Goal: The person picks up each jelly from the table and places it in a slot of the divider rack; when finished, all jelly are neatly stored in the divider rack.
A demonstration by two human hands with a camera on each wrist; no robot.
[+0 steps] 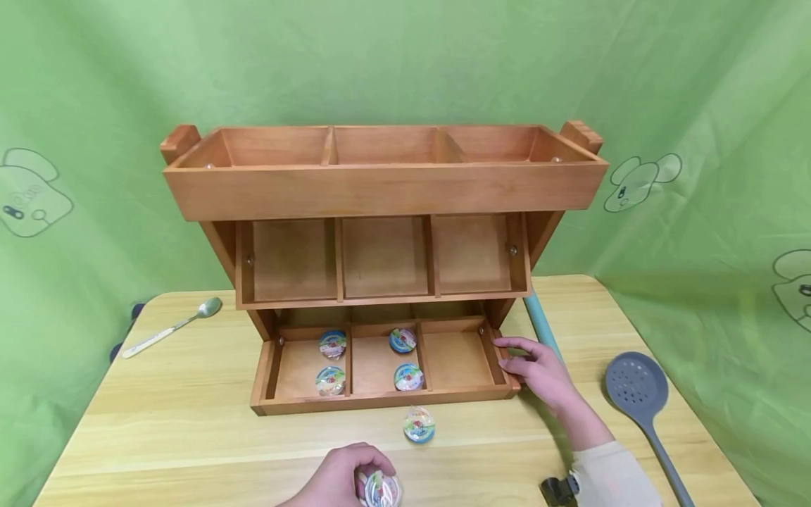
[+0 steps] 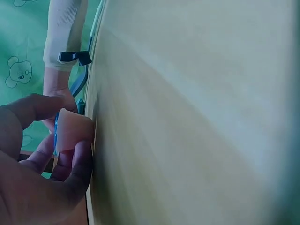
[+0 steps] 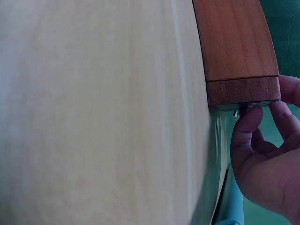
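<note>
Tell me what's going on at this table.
A person's left hand holds a small round cup with a multicoloured printed lid. Their right hand touches the right end of the bottom tray of a brown wooden three-tier rack. Two similar cups sit in that tray's left compartment and two more in its middle one; another sits on the pale wooden table, in front of the tray.

The head view was bright and clear, with shadow inside the wooden rack (image 1: pixel 383 192); both wrist views were dimmer and bluish; in the left one, the tabletop (image 2: pixel 187 140) blurred toward the right edge.
</note>
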